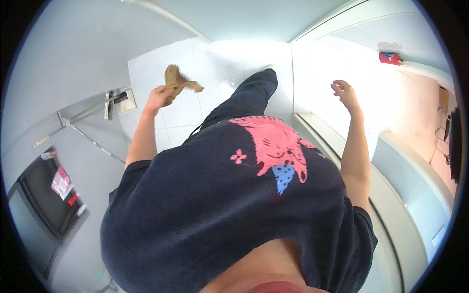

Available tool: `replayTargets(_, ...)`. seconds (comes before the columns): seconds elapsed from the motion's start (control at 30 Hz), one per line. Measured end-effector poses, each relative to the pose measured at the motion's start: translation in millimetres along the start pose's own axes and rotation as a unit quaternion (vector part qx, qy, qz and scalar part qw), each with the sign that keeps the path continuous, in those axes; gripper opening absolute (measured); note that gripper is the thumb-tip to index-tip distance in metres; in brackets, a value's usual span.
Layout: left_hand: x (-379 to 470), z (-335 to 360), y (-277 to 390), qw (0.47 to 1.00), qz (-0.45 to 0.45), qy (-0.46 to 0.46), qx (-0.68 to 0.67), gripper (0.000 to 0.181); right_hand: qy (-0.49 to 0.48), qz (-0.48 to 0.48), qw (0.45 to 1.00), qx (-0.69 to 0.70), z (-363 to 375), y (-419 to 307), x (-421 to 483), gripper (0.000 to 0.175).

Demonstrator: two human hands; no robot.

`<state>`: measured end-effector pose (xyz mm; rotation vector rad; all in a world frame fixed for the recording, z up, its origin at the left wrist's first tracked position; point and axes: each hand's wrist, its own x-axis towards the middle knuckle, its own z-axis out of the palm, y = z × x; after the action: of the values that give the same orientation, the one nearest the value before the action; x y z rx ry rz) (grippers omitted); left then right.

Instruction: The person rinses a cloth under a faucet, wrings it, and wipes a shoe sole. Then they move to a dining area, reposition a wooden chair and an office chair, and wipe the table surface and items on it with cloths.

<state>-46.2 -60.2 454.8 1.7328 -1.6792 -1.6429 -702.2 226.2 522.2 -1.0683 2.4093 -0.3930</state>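
Observation:
A crumpled brown cloth [176, 81] hangs from my left hand [160, 98], pinched between the fingers, with two loose ends sticking out. Below it lies the white tiled floor [183, 113]. My right hand [345, 96] is held out to the other side, fingers loosely bent and apart, with nothing in them. It is above the bright floor beyond a doorway. One dark trouser leg [253, 89] reaches forward between the two hands; the other leg is hidden by my shirt.
A long-handled brush [109, 105] and a white dustpan [126, 102] stand by the left wall. Lower left is a dark cabinet [44, 194] with papers on it. A door frame track [322, 135] runs along my right. Farther right is a red fire extinguisher [390, 58] and a low partition [406, 175].

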Motion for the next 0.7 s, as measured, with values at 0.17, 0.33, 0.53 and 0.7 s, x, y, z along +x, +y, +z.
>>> replayTargets(0.17,79,188,199,0.958,0.138,-0.238,0.084,0.041,-0.01,-0.073,0.997,-0.021,-40,-5,51,0.039)
replayTargets(0.33,88,304,367,0.872,0.214,-0.441,-0.021,0.049,-0.036,-0.187,0.976,0.102,-79,-32,90,0.067)
replayTargets(0.53,106,434,497,0.821,0.194,-0.531,0.085,0.04,0.059,-0.207,0.964,0.157,-143,27,163,0.051)
replayTargets(0.7,129,566,563,0.829,0.288,-0.417,0.236,0.032,0.109,-0.19,0.955,0.202,-221,171,218,0.03)
